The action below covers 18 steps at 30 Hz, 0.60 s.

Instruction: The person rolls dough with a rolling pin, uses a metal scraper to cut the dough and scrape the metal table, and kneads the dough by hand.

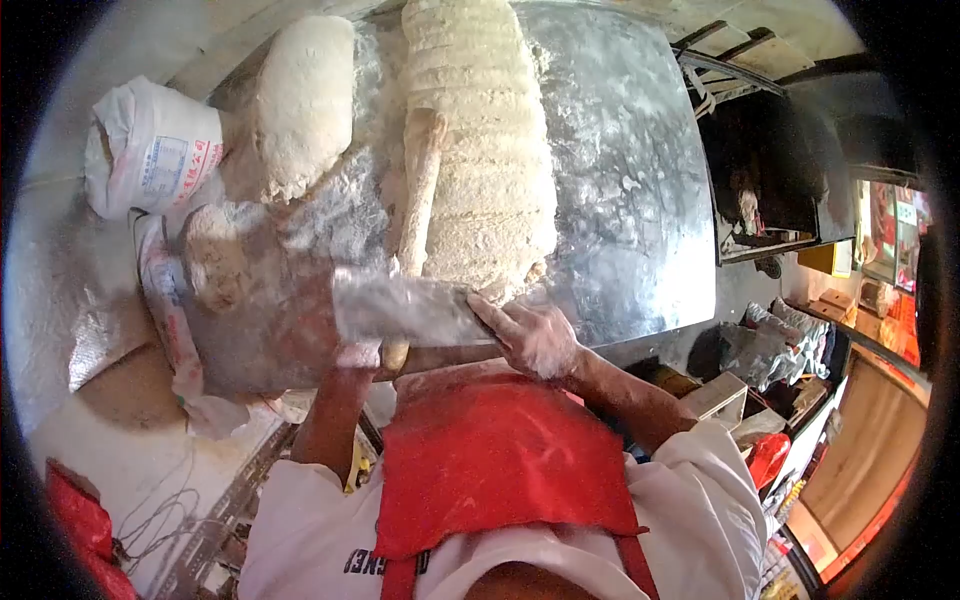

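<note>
At far left, a printed white sack point(165, 160) stands with its top folded open. Just beside it, a small dough piece point(217, 258) and a large, smooth dough slab point(305, 105) lie on the floured metal table point(635, 190), the slab farther from the person. The left hand point(322, 322) is blurred at the left end of a broad metal blade point(410, 308); its grip cannot be told. The blade extends crosswise near the table's front edge, at the near end of the dough strip. A wooden pin point(423, 190) lies lengthwise along the strip's left edge. The dough strip point(485, 150) occupies the table's middle, running away from the person, with crosswise grooves along its length. The right hand point(540, 340) is clamped on the right end of the blade, fingers over its face, well apart from the left. Right of the table are a dark oven-like unit point(765, 165) and, nearer, a cluttered shelf point(715, 398).
</note>
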Each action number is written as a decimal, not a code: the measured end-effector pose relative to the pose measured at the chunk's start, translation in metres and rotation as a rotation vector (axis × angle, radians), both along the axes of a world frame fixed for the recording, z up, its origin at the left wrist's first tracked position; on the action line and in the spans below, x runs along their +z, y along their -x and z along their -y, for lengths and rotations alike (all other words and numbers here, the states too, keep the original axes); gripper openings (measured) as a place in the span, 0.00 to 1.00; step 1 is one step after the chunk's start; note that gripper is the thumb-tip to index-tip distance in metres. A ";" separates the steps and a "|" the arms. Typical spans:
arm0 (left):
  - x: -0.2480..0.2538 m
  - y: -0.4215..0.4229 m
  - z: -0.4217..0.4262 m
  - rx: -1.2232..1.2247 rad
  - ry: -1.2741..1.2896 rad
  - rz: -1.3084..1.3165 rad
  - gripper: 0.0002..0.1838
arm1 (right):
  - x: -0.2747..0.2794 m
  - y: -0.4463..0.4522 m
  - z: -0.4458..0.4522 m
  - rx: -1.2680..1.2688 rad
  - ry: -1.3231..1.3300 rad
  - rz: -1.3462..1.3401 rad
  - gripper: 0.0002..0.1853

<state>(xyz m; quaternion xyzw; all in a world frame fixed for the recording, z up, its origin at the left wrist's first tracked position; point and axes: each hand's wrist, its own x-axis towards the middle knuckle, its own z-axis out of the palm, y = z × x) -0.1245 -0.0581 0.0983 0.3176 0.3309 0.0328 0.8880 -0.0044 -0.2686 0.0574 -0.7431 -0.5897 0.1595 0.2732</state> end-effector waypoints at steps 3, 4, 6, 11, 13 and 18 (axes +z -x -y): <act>-0.047 0.025 -0.003 -0.133 0.042 -0.083 0.26 | -0.020 -0.008 0.004 -0.019 0.278 0.055 0.32; -0.041 0.021 -0.002 -0.180 0.053 -0.107 0.27 | -0.021 -0.019 -0.007 -0.108 0.299 0.069 0.32; -0.020 0.010 -0.007 -0.128 0.143 -0.115 0.26 | -0.038 -0.044 -0.018 -0.301 0.187 -0.056 0.33; -0.014 0.004 -0.012 -0.069 0.208 -0.051 0.26 | 0.012 -0.020 -0.015 -0.130 0.435 -0.127 0.35; -0.017 0.007 -0.009 -0.082 0.115 -0.047 0.27 | 0.002 0.000 0.009 0.006 0.004 0.044 0.37; -0.021 0.009 -0.008 -0.128 0.071 -0.183 0.29 | -0.041 -0.026 -0.011 -0.260 0.144 0.071 0.27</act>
